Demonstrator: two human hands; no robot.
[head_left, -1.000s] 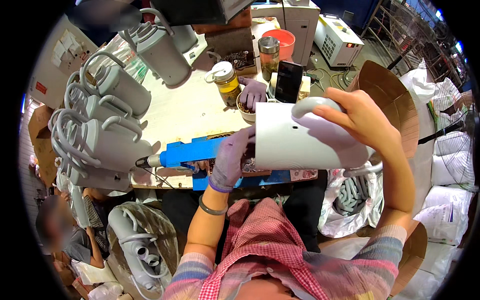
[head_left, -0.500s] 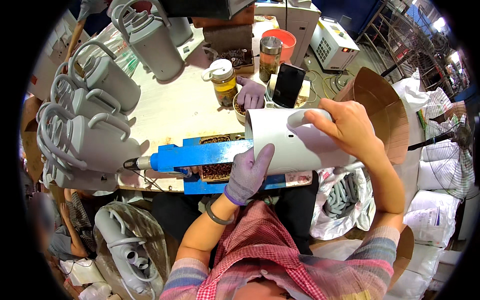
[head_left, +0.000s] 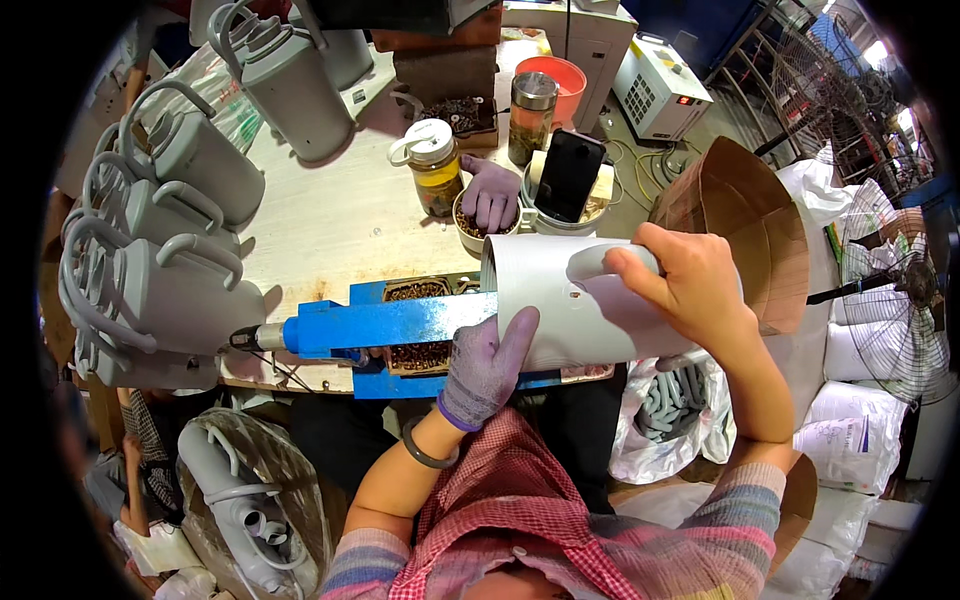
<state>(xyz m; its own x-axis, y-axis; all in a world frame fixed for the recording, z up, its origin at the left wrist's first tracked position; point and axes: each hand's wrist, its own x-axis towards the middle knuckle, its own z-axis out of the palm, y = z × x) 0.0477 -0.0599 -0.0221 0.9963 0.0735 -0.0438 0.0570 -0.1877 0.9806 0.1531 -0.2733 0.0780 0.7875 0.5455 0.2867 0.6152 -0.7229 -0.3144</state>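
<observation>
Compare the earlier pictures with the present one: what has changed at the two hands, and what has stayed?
The left hand has moved from over the blue arm to the near edge of the grey cylinder, thumb against its wall. The cylinder has shifted slightly lower in the view. The right hand keeps hold of the grey handle; the purple glove stays on the bowl.
</observation>
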